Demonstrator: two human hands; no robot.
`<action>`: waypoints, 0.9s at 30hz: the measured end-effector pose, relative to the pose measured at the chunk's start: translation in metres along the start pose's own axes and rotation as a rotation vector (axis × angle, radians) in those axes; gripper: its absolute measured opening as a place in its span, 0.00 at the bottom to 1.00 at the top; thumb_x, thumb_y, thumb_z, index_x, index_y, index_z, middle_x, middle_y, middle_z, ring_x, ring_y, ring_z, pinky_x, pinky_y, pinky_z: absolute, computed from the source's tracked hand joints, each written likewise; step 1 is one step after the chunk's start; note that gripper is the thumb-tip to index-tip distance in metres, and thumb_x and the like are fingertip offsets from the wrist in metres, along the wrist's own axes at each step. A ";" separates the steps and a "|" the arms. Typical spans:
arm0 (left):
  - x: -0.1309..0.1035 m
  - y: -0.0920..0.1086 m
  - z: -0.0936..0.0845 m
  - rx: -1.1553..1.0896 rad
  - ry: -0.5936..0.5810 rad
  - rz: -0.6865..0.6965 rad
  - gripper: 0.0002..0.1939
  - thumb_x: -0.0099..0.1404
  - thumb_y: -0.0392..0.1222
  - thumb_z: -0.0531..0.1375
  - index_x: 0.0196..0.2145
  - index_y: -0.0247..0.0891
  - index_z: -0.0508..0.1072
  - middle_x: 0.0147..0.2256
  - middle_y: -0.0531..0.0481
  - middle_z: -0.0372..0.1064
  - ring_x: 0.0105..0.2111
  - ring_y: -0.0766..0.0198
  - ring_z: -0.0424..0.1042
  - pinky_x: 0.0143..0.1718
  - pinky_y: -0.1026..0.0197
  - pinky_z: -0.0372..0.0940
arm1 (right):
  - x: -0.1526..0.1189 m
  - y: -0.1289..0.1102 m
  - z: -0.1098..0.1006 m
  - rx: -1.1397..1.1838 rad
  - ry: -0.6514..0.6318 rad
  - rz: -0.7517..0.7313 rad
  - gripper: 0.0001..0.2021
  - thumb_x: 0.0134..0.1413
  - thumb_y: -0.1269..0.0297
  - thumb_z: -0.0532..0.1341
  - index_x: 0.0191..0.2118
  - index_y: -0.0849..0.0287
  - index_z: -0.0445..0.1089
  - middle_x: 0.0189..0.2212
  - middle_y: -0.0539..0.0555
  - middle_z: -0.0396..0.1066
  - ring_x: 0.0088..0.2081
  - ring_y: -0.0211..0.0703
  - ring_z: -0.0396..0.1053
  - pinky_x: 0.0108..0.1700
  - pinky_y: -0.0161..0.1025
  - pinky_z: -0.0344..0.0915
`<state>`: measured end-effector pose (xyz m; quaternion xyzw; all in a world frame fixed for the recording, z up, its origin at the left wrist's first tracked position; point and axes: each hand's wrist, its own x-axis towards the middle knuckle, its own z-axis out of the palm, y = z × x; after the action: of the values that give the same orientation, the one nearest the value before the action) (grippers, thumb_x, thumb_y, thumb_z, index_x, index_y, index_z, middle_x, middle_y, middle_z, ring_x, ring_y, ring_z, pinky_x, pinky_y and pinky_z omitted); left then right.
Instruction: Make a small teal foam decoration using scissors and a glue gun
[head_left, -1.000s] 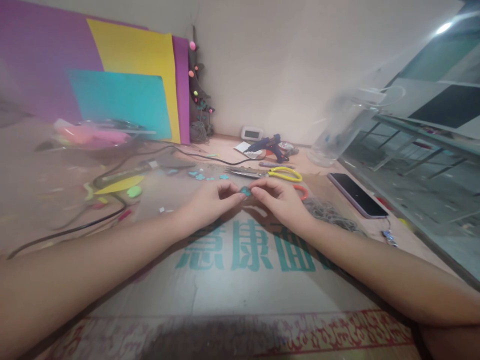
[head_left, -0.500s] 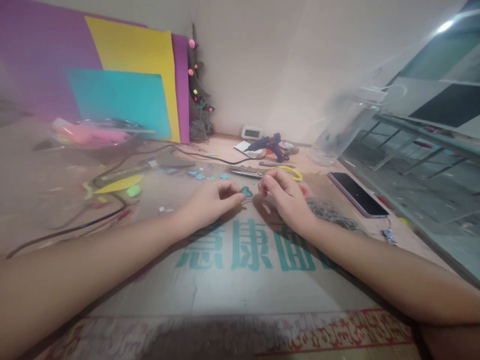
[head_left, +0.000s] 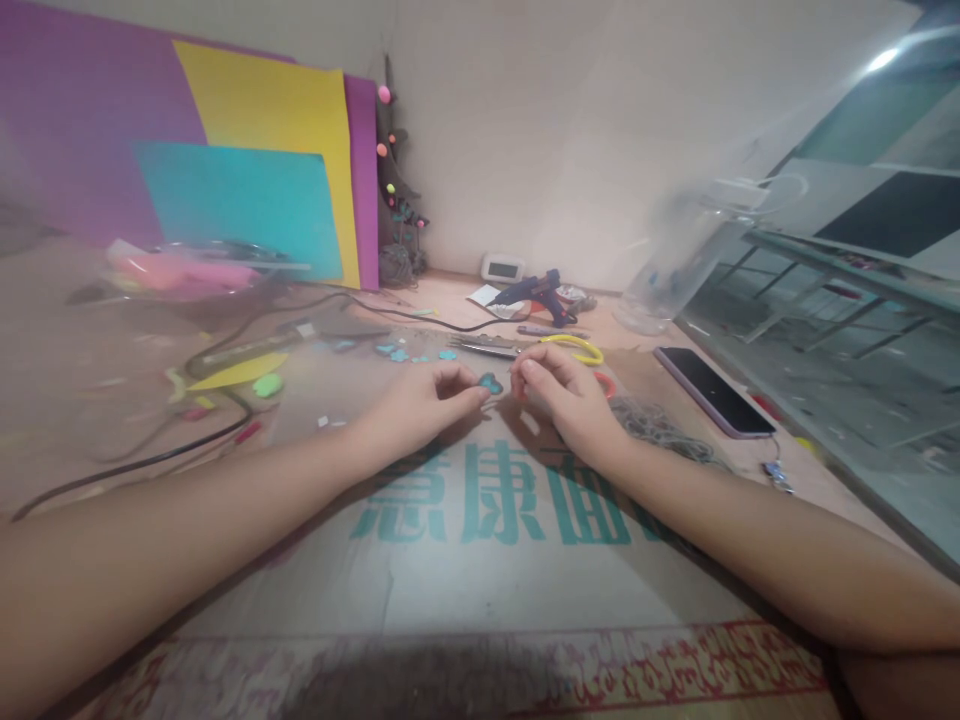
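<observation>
Between the thumb and finger of my left hand (head_left: pixel 442 398) is a small teal flower-shaped piece (head_left: pixel 490 383), with dark lines on it. A little to its right, my right hand (head_left: pixel 562 390) has its thumb and fingertips pressed together; whatever they hold, if anything, is too small to make out. A gap separates the two hands. Grey yarn (head_left: pixel 660 428) lies in loose loops beside my right wrist. Yellow-handled scissors (head_left: pixel 574 348) lie just beyond my right hand, partly covered by it. Small turquoise flower cutouts (head_left: pixel 399 355) are scattered past my left hand.
A dark blue glue gun (head_left: pixel 536 292) rests at the back near a white digital clock (head_left: pixel 502 268). A phone (head_left: pixel 714 390) and a clear plastic jug (head_left: pixel 664 265) stand on the right. Coloured sheets (head_left: pixel 247 210) lean at back left. A black cable (head_left: pixel 150 460) crosses the left side.
My right hand has shifted slightly left, closer to the teal flower piece. My left hand keeps its pinch on the piece, almost unmoved.
</observation>
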<state>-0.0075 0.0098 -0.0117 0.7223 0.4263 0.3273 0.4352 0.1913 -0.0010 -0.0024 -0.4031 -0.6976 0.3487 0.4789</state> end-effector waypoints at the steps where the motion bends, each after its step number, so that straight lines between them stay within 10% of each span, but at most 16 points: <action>1: 0.000 0.000 0.000 -0.003 0.000 -0.008 0.15 0.63 0.51 0.59 0.30 0.36 0.72 0.26 0.51 0.73 0.27 0.64 0.70 0.28 0.63 0.61 | 0.000 0.000 0.000 0.011 0.001 0.028 0.12 0.61 0.56 0.59 0.32 0.57 0.65 0.25 0.47 0.65 0.28 0.36 0.63 0.33 0.36 0.62; 27: 0.001 -0.007 0.000 -0.112 -0.044 0.061 0.16 0.66 0.53 0.57 0.37 0.36 0.75 0.32 0.48 0.78 0.33 0.61 0.77 0.35 0.61 0.68 | 0.001 0.008 0.003 -0.070 -0.036 0.104 0.10 0.59 0.56 0.60 0.33 0.58 0.67 0.25 0.48 0.69 0.26 0.35 0.65 0.30 0.34 0.63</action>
<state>-0.0095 0.0130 -0.0178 0.7164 0.3754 0.3477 0.4743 0.1902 0.0027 -0.0102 -0.4490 -0.6960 0.3554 0.4331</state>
